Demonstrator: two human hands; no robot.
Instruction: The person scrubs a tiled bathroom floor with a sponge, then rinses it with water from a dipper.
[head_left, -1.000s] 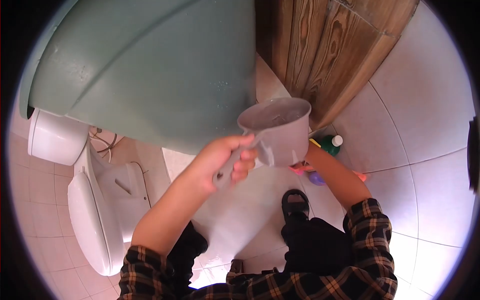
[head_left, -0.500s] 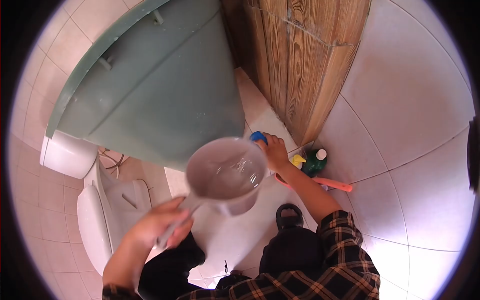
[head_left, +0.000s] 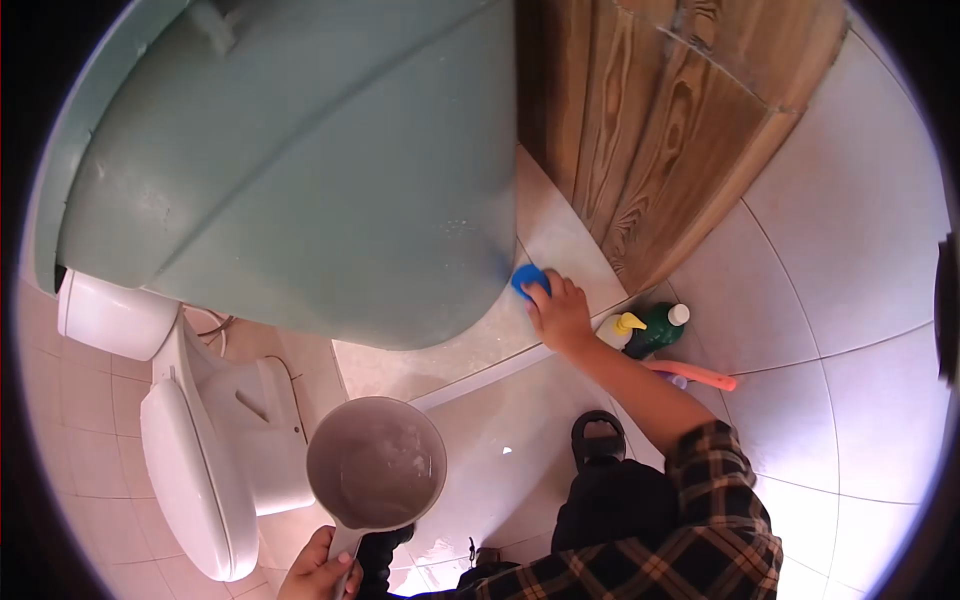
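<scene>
The left hand [head_left: 322,572], at 7 o'clock in the view, has its grip wrapped around the handle of a grey dipper [head_left: 372,462]. The dipper's bowl is at 1 o'clock from that hand, its mouth facing up toward the camera, with pale glints inside.

The right hand [head_left: 564,314], at 3 o'clock, has its grip clamped on a blue pad [head_left: 526,281] at 10 o'clock from the knuckles. The pad is at the pale ledge [head_left: 385,370], just beside the lower corner of the green tank [head_left: 320,190]; whether it touches the tank, I cannot tell. The tank fills 10 to 12 o'clock, and a wood-grain panel [head_left: 665,140] stands at 1 to 2 o'clock.

Near the right forearm, at 3 o'clock, are 2 bottles: a pale bottle with a yellow pump [head_left: 616,329] and a green bottle with a white cap [head_left: 652,331]. Below them, between 3 and 4 o'clock, a salmon-coloured handle [head_left: 697,375] points outward. A white toilet [head_left: 190,470] stands at 8 o'clock, its lid down. A dark sandal [head_left: 598,438] shows between 4 and 5 o'clock.
</scene>
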